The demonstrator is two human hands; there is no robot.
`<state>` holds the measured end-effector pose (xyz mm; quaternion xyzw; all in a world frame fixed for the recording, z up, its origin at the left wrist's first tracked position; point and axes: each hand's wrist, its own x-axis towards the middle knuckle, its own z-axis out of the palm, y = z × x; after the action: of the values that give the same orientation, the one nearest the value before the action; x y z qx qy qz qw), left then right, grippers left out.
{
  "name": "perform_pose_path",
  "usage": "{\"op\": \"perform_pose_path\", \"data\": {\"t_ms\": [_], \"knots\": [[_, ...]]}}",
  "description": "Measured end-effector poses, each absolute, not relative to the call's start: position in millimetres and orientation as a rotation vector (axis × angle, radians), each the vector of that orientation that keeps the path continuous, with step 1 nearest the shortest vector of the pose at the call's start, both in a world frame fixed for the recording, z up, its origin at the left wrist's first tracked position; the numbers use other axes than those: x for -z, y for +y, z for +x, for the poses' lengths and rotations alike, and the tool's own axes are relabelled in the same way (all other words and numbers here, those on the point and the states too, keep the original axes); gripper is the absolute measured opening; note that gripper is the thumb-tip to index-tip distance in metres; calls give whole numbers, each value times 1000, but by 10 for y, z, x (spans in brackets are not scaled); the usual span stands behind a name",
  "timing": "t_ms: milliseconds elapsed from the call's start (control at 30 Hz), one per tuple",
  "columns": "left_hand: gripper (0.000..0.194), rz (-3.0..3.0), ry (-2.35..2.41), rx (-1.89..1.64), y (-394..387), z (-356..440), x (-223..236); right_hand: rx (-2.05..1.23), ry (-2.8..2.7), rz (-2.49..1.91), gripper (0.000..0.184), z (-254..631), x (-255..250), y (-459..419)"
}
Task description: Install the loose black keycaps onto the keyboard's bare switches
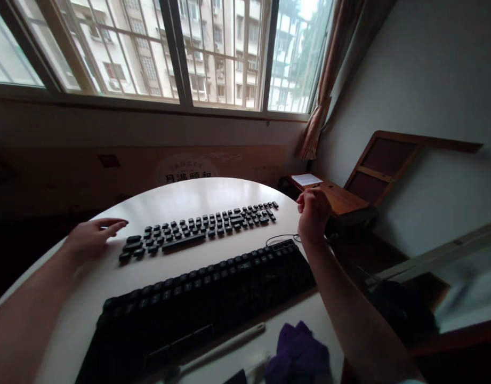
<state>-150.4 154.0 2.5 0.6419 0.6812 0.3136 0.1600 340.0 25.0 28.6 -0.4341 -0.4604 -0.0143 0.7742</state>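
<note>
Loose black keycaps (197, 228) lie in rows on the white round table (213, 186). In front of them sits a black keyboard (213, 298), keys in its upper rows and a dark bare-looking area below. My left hand (89, 237) is at the left end of the keycap rows, fingers stretched out, with no held thing visible. Raised by the table's right edge, beyond the keyboard's right end, my right hand (314, 210) is closed in a fist; its inside is hidden. A long white-handled tool (225, 346) lies at the keyboard's near edge, beside a purple cloth (299, 352).
A thin black cable (283, 236) loops behind the keyboard's right end. Past the table at right stands a wooden chair (345, 197) with a white paper (306, 180) on it. A barred window (225, 53) and a curtain (319, 117) are behind.
</note>
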Motion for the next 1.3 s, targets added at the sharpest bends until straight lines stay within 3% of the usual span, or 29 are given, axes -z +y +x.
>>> {"op": "perform_pose_path", "data": {"t_ms": [100,300,467,633,900,1300], "knots": [[67,1870,1707,-1079,1264,-1360,-306,17,-1022,-929,24,3293,-277,197],[46,2021,1610,-1016,587,-1233,-589,-91,-1240,-905,21,2974,-202,39],[27,2196,1398,-893,-226,-1196,-434,-121,-1452,-960,18,2807,-82,-61],[24,2103,1489,-1020,-702,-1180,-85,-111,-1561,-970,16,2754,16,-68],[18,1940,1619,-1303,-876,-1255,300,-71,-1588,-1009,17,2776,-5,-91],[9,2089,1635,-1006,-916,-1245,366,0,-1583,-1079,13,2831,40,-57]]}}
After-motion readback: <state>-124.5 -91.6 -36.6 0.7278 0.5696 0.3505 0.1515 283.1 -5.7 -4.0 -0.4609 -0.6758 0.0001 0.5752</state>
